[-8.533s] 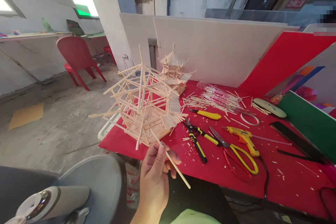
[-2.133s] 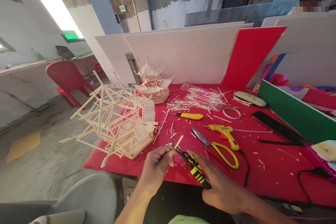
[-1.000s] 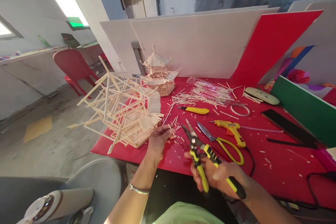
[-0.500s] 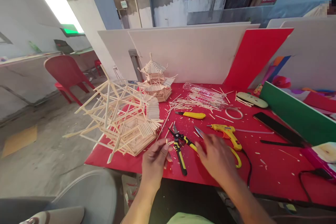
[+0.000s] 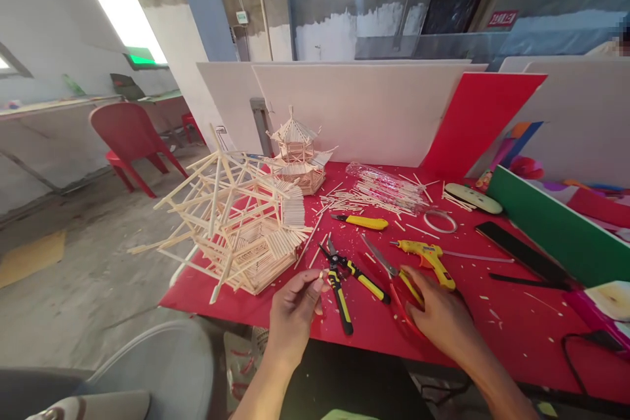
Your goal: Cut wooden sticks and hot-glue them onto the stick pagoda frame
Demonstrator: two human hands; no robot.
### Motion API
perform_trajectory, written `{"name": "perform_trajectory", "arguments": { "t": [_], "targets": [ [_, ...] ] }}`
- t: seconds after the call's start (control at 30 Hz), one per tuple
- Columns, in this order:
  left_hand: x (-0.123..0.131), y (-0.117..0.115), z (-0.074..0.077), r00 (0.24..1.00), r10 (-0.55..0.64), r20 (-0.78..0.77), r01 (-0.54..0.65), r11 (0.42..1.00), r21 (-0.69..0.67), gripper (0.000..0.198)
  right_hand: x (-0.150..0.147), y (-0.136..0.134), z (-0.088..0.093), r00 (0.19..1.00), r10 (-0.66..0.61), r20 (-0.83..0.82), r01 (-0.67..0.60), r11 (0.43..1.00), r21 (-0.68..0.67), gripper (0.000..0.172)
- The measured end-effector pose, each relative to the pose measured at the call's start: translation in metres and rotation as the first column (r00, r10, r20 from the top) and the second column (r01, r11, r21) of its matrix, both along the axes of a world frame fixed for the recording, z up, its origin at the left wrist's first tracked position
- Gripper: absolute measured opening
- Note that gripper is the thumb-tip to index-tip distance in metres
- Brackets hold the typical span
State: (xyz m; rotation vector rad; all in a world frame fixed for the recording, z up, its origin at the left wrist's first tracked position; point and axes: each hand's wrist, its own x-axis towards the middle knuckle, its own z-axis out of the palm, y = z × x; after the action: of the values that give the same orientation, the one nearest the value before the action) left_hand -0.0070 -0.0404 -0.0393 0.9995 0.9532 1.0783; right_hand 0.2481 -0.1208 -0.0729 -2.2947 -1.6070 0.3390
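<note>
My left hand (image 5: pixel 294 308) is closed in a pinch at the table's front edge, with a short wooden stick (image 5: pixel 321 274) between thumb and fingers. My right hand (image 5: pixel 438 307) is closed on the handles of scissors (image 5: pixel 378 253), one handle red and the other yellow; their blades point away to the left. Pruning shears (image 5: pixel 335 275) with black and yellow handles lie spread between my hands. Left of them stands a large, open stick framework (image 5: pixel 246 230). A small pagoda model (image 5: pixel 298 151) made of sticks stands behind it.
Loose sticks (image 5: pixel 364 195) and a plastic bag (image 5: pixel 378 176) lie at the back. A yellow utility knife (image 5: pixel 364 222), a glue gun (image 5: pixel 428 259), a tape ring (image 5: pixel 440 221) and a black phone (image 5: pixel 516 249) lie on the red table (image 5: pixel 497 335). White boards (image 5: pixel 344 111) stand behind.
My right hand has moved right and toward me, and has closed on the scissors, whose blades and handles now show more. My left hand keeps its pinch. The view has tilted slightly up.
</note>
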Motion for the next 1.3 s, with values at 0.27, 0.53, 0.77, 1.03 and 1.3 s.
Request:
{"name": "perform_trajectory", "arguments": {
  "t": [0.27, 0.53, 0.77, 1.03, 1.3],
  "targets": [
    [-0.006, -0.006, 0.016, 0.98, -0.008, -0.197, 0.058, 0.967, 0.249, 0.015, -0.066, -0.011, 0.054, 0.872, 0.322, -0.368, -0.239, 0.938, 0.253, 0.066],
    [-0.015, -0.003, 0.015, 0.948, 0.083, -0.308, 0.06, 0.902, 0.428, 0.018, -0.076, 0.001, 0.051, 0.877, 0.463, -0.13, -0.429, 0.875, 0.224, 0.068],
    [-0.014, 0.001, 0.024, 0.893, 0.111, -0.435, 0.147, 0.843, 0.517, 0.018, -0.076, 0.001, 0.052, 0.86, 0.486, -0.155, -0.448, 0.865, 0.225, 0.066],
    [-0.01, -0.001, 0.021, 0.904, 0.15, -0.4, 0.102, 0.834, 0.543, 0.019, -0.075, 0.002, 0.051, 0.849, 0.489, -0.202, -0.454, 0.869, 0.197, 0.057],
    [-0.008, 0.0, 0.015, 0.908, 0.061, -0.414, 0.155, 0.87, 0.468, 0.021, -0.07, -0.001, 0.053, 0.86, 0.455, -0.229, -0.422, 0.889, 0.179, 0.059]
  ]
}}
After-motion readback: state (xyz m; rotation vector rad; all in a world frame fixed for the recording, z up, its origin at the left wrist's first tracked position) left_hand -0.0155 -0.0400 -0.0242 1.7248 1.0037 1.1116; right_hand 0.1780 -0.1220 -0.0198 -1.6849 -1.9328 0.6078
